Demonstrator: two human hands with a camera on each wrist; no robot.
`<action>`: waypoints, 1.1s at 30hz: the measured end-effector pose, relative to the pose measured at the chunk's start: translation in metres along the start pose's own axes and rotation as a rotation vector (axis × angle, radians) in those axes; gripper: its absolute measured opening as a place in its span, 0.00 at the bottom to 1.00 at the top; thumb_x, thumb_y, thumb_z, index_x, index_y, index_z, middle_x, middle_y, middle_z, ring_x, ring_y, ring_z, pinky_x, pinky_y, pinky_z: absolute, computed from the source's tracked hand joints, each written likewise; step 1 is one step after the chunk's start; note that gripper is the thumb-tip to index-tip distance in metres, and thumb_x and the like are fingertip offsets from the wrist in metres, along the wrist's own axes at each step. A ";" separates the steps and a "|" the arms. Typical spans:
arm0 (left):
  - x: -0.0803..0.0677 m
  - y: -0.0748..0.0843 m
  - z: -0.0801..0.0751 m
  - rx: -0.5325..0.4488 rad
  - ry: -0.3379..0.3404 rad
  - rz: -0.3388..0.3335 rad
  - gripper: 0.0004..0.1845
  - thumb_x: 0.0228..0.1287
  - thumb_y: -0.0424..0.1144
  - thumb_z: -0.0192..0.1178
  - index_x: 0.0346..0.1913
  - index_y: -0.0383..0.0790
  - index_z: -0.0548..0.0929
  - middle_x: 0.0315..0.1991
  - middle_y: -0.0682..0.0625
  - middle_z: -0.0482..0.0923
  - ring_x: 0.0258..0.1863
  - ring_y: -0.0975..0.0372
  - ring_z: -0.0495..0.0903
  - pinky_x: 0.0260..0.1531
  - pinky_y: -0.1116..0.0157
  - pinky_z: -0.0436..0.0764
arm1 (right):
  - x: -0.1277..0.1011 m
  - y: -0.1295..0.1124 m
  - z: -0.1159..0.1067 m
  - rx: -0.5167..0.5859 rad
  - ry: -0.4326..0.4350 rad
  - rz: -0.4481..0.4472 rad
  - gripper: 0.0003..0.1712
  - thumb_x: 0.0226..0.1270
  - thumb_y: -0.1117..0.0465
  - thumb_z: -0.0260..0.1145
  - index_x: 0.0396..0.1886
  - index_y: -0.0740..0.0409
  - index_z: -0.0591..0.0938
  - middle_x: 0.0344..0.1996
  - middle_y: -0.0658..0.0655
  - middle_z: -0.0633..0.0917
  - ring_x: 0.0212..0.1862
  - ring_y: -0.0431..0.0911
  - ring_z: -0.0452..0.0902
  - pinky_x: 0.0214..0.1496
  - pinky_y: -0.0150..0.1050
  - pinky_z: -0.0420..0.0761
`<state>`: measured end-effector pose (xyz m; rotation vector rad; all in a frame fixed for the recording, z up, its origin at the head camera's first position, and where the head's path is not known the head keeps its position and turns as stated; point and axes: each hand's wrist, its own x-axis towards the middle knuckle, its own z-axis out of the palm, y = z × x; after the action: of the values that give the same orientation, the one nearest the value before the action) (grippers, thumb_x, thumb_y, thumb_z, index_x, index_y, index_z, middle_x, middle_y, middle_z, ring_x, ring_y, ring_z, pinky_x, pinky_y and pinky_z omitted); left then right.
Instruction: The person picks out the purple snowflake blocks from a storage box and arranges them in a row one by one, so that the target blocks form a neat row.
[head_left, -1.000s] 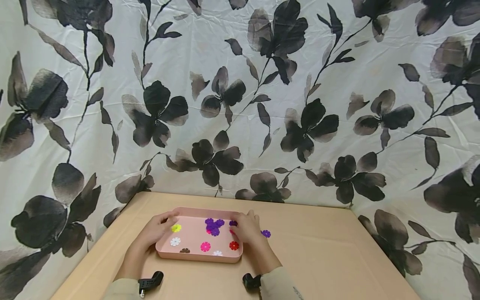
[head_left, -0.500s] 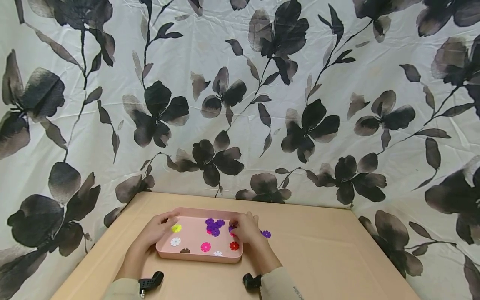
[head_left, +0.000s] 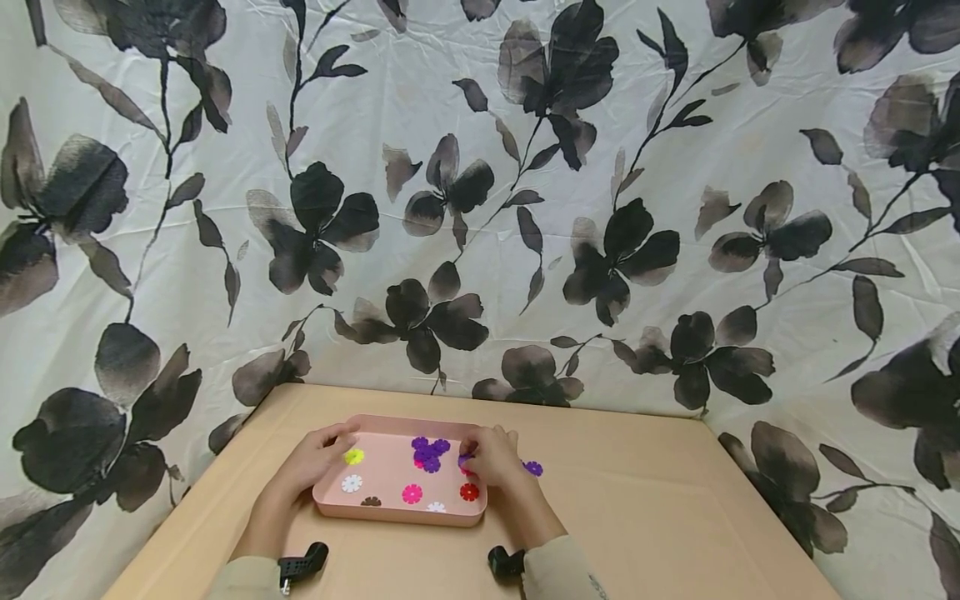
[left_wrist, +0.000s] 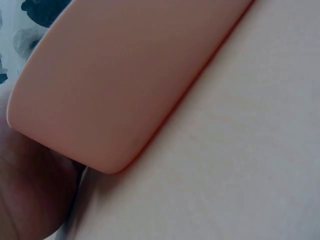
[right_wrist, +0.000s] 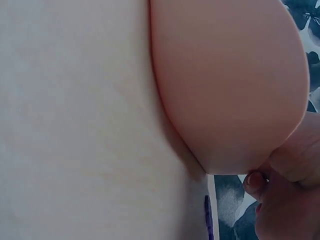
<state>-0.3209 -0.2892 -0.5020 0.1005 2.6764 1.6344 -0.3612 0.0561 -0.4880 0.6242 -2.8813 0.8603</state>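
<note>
A shallow pink tray (head_left: 390, 517) lies on the table with small flower-shaped plastic discs in it. My left hand (head_left: 311, 458) grips the tray's left side, fingers over the rim; the left wrist view shows its palm (left_wrist: 35, 190) against the tray's end. My right hand (head_left: 491, 457) is at the tray's right end, its curled fingertips pinching a purple disc (head_left: 463, 459), partly hidden. Just below those fingers lies a red disc (head_left: 469, 492). Several purple discs (head_left: 429, 454) are clustered over a pink one near the tray's middle.
Elsewhere in the tray lie yellow (head_left: 354, 457), white (head_left: 352, 483), brown (head_left: 371, 502) and pink (head_left: 412, 494) discs. One loose purple disc (head_left: 532, 468) rests on the tan tabletop (head_left: 637, 517), right of my right hand. A floral cloth (head_left: 525, 250) hangs behind.
My right fingertips have shifted slightly, and the purple disc at them now shows lower and nearer to me. The left hand and the tray look the same.
</note>
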 end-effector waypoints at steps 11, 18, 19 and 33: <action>0.000 -0.001 0.001 0.020 0.007 0.000 0.30 0.81 0.52 0.54 0.77 0.40 0.71 0.78 0.39 0.65 0.81 0.40 0.57 0.78 0.38 0.56 | -0.003 -0.001 -0.002 -0.012 0.040 -0.019 0.11 0.57 0.61 0.82 0.23 0.44 0.87 0.23 0.41 0.84 0.40 0.42 0.70 0.48 0.49 0.60; 0.000 -0.001 0.000 0.031 0.014 -0.010 0.30 0.80 0.52 0.55 0.76 0.40 0.71 0.78 0.38 0.65 0.80 0.39 0.57 0.78 0.37 0.57 | -0.005 0.000 -0.005 -0.032 0.013 -0.049 0.07 0.57 0.57 0.82 0.27 0.43 0.90 0.23 0.38 0.83 0.39 0.40 0.70 0.48 0.48 0.59; 0.000 -0.001 0.000 0.036 0.016 -0.012 0.31 0.80 0.52 0.55 0.76 0.39 0.71 0.78 0.37 0.65 0.80 0.38 0.57 0.78 0.37 0.57 | -0.005 0.001 -0.005 -0.035 0.011 -0.057 0.06 0.57 0.57 0.82 0.28 0.43 0.90 0.23 0.38 0.83 0.39 0.40 0.70 0.48 0.48 0.59; 0.000 0.001 0.000 0.041 0.010 0.002 0.32 0.80 0.52 0.55 0.77 0.37 0.70 0.78 0.36 0.65 0.80 0.38 0.58 0.78 0.38 0.57 | -0.015 0.007 -0.024 0.340 0.019 -0.005 0.11 0.68 0.65 0.73 0.48 0.51 0.92 0.33 0.49 0.87 0.40 0.45 0.77 0.40 0.36 0.81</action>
<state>-0.3204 -0.2888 -0.5008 0.0956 2.7187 1.5847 -0.3511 0.0798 -0.4739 0.6426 -2.7347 1.3626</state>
